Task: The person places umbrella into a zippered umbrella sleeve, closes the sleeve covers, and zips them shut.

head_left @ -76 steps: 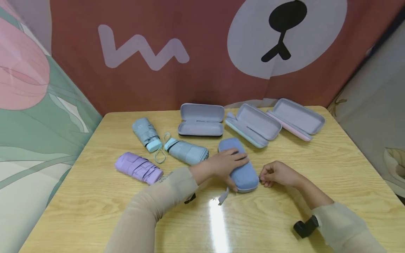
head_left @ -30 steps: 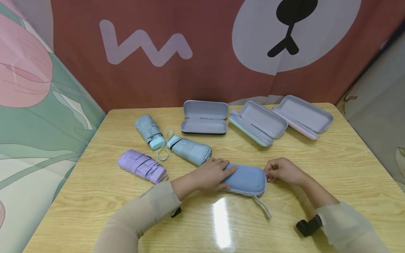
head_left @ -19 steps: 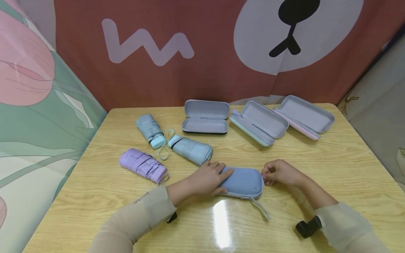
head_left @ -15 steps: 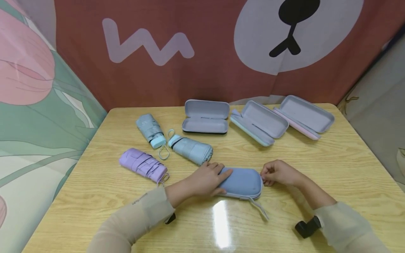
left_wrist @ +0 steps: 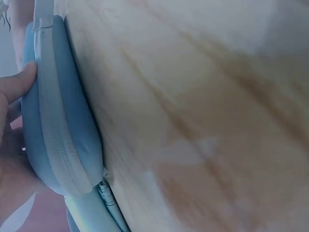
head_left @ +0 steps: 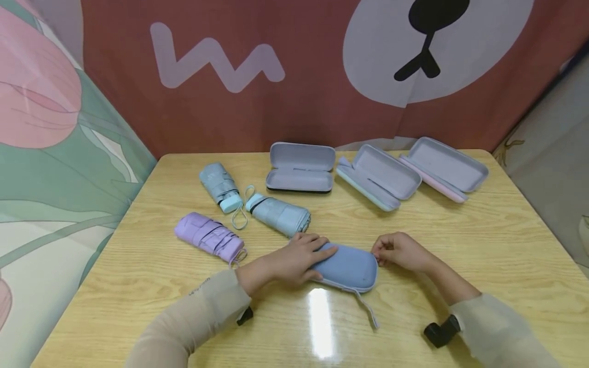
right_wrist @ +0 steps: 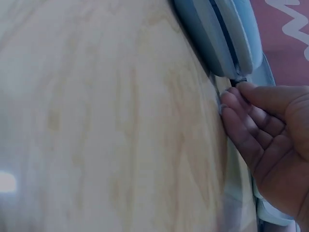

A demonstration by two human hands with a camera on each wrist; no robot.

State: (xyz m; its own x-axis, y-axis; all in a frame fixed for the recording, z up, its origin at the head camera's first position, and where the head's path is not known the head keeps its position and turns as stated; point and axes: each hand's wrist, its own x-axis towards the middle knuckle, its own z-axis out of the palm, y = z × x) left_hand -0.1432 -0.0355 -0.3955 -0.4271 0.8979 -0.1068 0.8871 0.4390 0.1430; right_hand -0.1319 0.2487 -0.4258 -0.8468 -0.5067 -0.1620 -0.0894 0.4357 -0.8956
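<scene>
A blue zip case (head_left: 347, 266) lies on the table in front of me, a grey wrist strap (head_left: 367, 309) trailing from its near side. My left hand (head_left: 296, 259) holds the case's left end, thumb along the near side and fingers over the top. In the left wrist view the thumb (left_wrist: 21, 82) presses near the zip band (left_wrist: 55, 130). At the right end, my right hand (head_left: 400, 251) pinches the small dark zipper pull (right_wrist: 237, 82) between thumb and fingers. The right wrist view shows a dark gap along the zip seam (right_wrist: 223, 29) there; the inside is hidden.
Three cases stand unfolded at the back: a black-based one (head_left: 300, 168), a mint one (head_left: 379, 176) and a pink one (head_left: 444, 168). Folded umbrellas lie to the left: two grey-blue (head_left: 220, 186) (head_left: 280, 214) and one purple (head_left: 209, 237). A printed curtain (head_left: 221, 117) hangs behind.
The blue case was angled away from me, then turned crosswise. Since then the case and both hands have shifted slightly left, its right end now tilted nearer. The left hand has moved to its left end.
</scene>
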